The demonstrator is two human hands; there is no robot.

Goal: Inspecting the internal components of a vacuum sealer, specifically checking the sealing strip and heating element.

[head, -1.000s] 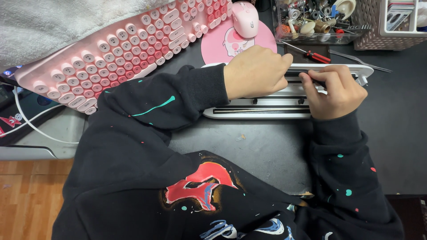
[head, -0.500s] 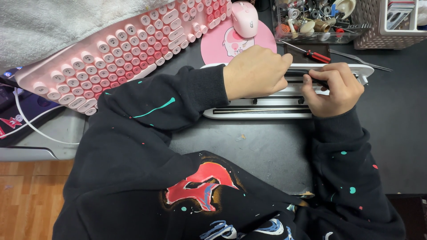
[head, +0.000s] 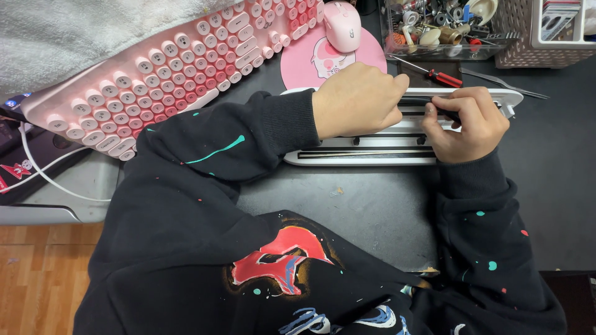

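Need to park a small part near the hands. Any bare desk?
Bare dark desk lies between the white panel and the person's chest, and more to the right of the right hand, below the mesh basket. Crowded: behind the panel, with pink mouse pad, red-handled screwdriver and parts tray; the pink keyboard fills the left.

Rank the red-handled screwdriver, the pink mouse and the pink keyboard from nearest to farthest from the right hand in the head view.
From the right hand:
1. Red-handled screwdriver, just beyond the hand.
2. Pink mouse, farther up and to the left, on its round pad.
3. Pink keyboard, far left, tilted.
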